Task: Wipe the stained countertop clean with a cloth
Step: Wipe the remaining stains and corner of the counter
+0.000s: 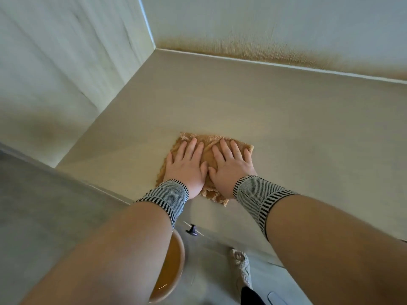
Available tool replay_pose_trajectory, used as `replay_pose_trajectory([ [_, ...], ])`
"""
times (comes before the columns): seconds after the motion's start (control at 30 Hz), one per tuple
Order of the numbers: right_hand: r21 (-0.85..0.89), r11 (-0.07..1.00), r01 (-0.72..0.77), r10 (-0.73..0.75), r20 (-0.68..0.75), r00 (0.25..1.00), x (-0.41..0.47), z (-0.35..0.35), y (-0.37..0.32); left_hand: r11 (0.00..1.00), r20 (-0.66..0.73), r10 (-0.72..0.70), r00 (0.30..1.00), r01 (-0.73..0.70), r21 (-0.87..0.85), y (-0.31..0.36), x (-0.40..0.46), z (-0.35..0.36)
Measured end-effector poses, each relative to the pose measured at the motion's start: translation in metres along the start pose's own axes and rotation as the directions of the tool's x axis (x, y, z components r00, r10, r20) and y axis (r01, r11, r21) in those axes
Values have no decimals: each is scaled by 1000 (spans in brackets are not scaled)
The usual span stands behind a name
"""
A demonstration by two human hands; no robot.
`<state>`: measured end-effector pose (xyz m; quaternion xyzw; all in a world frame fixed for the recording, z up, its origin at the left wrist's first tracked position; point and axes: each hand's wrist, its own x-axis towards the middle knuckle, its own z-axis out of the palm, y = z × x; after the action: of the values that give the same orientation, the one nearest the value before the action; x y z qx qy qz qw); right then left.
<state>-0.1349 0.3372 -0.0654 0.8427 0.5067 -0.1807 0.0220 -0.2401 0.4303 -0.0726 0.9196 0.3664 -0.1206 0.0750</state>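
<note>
Flat left hand (187,167), right hand (230,166) press cloth (208,154).

Bare countertop (286,119) open ahead and to the right; hemmed by a side wall (66,62) left and stained back wall (264,29) behind.

Pale walls (66,51), grey floor (44,216)

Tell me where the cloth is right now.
In the head view, the cloth lies flat on the countertop near its front edge, pressed under the left hand and right hand.
</note>
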Motion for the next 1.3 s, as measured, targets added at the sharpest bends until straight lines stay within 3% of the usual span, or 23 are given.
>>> replay_pose_trajectory([
  [0.3,-13,1000,29,-29,6,1000,-86,26,-4,999,23,-33,999,33,-6,27,-82,25],
  [0.6,-7,998,-65,65,15,998,-132,27,53,995,37,94,995,-93,-24,93,-96,30],
  [0.93,22,993,-115,115,-40,993,-68,3,105,990,2,142,990,-142,-14,120,-13,9],
  [1.3,34,994,-99,102,-86,991,58,-48,192,991,-48,131,990,-131,7,163,138,-30],
])
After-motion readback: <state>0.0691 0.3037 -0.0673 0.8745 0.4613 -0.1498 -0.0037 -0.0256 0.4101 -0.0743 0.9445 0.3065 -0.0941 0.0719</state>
